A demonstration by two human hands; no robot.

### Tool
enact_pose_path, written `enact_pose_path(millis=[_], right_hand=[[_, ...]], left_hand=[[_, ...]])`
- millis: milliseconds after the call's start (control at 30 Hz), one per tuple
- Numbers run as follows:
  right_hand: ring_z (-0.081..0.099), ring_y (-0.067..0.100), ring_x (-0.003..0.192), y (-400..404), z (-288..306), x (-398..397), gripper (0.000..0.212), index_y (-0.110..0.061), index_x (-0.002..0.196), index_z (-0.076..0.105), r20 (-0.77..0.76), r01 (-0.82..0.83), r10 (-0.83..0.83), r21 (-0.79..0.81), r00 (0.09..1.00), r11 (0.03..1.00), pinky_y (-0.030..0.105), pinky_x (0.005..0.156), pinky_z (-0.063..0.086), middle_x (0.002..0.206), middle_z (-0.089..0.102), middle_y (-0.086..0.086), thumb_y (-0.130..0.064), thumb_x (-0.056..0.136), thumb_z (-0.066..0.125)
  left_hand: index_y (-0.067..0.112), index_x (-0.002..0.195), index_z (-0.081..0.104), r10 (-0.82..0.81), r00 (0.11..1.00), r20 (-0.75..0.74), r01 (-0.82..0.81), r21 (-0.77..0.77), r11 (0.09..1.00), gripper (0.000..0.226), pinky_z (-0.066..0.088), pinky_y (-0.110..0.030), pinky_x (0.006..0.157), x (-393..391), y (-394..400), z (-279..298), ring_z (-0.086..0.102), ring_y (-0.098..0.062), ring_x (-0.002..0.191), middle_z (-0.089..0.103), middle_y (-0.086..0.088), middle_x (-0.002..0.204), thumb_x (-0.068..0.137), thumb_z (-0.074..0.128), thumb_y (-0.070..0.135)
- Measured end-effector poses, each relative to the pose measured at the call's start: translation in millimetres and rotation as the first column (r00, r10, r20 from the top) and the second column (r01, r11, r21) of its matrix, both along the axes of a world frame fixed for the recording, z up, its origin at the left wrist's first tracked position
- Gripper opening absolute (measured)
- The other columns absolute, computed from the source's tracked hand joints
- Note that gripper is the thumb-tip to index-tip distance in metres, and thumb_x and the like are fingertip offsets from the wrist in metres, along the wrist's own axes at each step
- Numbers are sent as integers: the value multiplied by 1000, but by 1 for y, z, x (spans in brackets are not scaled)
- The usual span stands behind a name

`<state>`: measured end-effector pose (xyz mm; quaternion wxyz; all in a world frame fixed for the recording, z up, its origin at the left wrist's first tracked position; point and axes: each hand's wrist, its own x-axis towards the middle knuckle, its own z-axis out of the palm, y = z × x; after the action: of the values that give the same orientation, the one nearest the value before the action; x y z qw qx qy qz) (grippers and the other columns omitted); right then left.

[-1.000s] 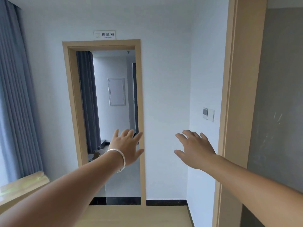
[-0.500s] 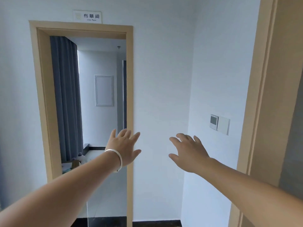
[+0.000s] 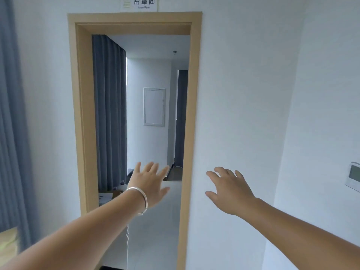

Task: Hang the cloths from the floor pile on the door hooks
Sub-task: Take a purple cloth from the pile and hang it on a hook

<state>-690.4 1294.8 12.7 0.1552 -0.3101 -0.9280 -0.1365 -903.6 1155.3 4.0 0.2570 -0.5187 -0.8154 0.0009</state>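
Observation:
Both my arms reach forward at chest height. My left hand (image 3: 151, 185), with a silver bracelet on its wrist, has its fingers spread and holds nothing; it hangs in front of an open doorway (image 3: 134, 121). My right hand (image 3: 228, 189) is also spread and empty, in front of the white wall (image 3: 243, 94) right of the door frame. No cloths, floor pile or door hooks are in view.
A wooden door frame (image 3: 78, 114) surrounds the doorway, with a small sign (image 3: 138, 3) above it. Grey curtains (image 3: 109, 114) hang inside the far room and at the left edge (image 3: 11, 123). A wall switch panel (image 3: 353, 177) sits at the right.
The view has drawn closer to the doorway and shifted left, so the right-hand door frame has left the picture. Both hands stay spread and empty.

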Motion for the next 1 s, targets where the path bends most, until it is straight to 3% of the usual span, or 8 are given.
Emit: enact_pose_path(millis=[233, 367, 633, 733, 1000], right_hand=[[36, 22, 131, 14, -24, -170, 53, -27, 138, 35, 10, -277, 277, -30, 961, 961, 44, 110, 23, 142, 36, 0, -51, 92, 44], [35, 23, 132, 6, -24, -280, 57, -27, 142, 32, -9, -485, 485, -42, 875, 874, 45, 110, 22, 144, 36, 0, -51, 92, 45], [26, 23, 140, -52, -9, -465, 62, -26, 150, 22, 8, -798, 799, -41, 602, 602, 51, 117, 14, 154, 25, 3, -51, 96, 40], [29, 23, 139, -95, -14, -511, 63, -26, 149, 23, 6, -876, 877, -40, 481, 480, 48, 114, 18, 153, 27, 3, -53, 95, 41], [25, 21, 141, -233, -50, -588, 64, -29, 148, 25, 0, -977, 985, -131, 172, 170, 51, 117, 11, 153, 27, 1, -53, 93, 46]], left_hand=[[34, 150, 7, 270, 963, 21, -270, -21, 963, 69, 9, -54, 116, -127, -31, -28, 16, -26, 144, 24, 2, 155, 92, 24, 66], [33, 150, 8, 466, 885, -3, -466, -21, 884, 69, 9, -54, 117, -197, -70, -25, 17, -26, 144, 23, 0, 155, 91, 23, 67], [30, 151, 6, 778, 628, 11, -778, -13, 628, 72, 8, -52, 117, -286, -171, -12, 11, -22, 145, 21, -2, 156, 92, 27, 64], [32, 151, 8, 861, 509, 17, -861, -11, 509, 72, 10, -53, 116, -296, -216, -18, 14, -23, 145, 22, -3, 156, 91, 28, 65], [35, 150, 7, 979, 193, 61, -979, -62, 196, 73, 10, -53, 116, -303, -344, -41, 14, -22, 145, 22, -1, 156, 89, 29, 68]])
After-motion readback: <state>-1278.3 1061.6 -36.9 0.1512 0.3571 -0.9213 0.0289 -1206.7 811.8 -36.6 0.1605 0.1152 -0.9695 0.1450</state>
